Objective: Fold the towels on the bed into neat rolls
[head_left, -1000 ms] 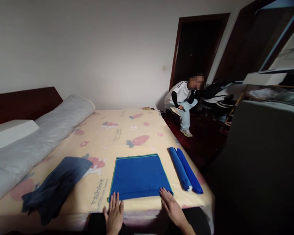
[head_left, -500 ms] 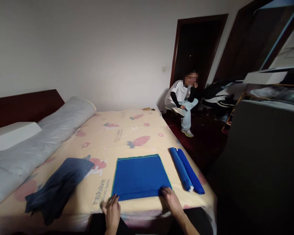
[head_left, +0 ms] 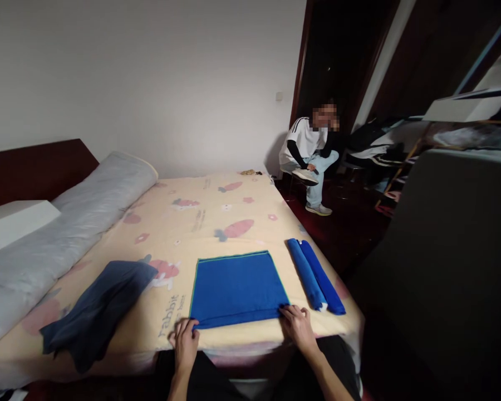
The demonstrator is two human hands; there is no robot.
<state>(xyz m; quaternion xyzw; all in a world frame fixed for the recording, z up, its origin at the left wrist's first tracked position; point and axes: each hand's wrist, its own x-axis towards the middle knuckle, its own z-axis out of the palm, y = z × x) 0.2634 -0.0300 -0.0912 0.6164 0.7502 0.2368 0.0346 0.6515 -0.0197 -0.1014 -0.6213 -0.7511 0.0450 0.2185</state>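
A blue towel [head_left: 237,283] with green edging lies flat on the bed in front of me, a narrow strip folded along its near edge. My left hand [head_left: 185,340] grips the near left corner with its fingertips. At the near right corner, the fingers of my right hand [head_left: 299,327] are closed on the same folded strip. Right of the towel, two rolled-up blue towels lie side by side, a lighter roll [head_left: 306,275] and a darker roll [head_left: 323,278]. A crumpled dark blue cloth [head_left: 102,309] rests to the left.
The bed [head_left: 192,223] has a cream sheet with a carrot print. A long grey roll of bedding [head_left: 79,223] and a white box [head_left: 20,223] lie along its left side. Beyond the far right corner sits a person [head_left: 304,145]. A dark panel [head_left: 451,250] stands at the right.
The camera view has tilted slightly down, so everything sits higher in the picture. Both hands keep to the towel's near corners, their fingers now curled more tightly on the folded edge.
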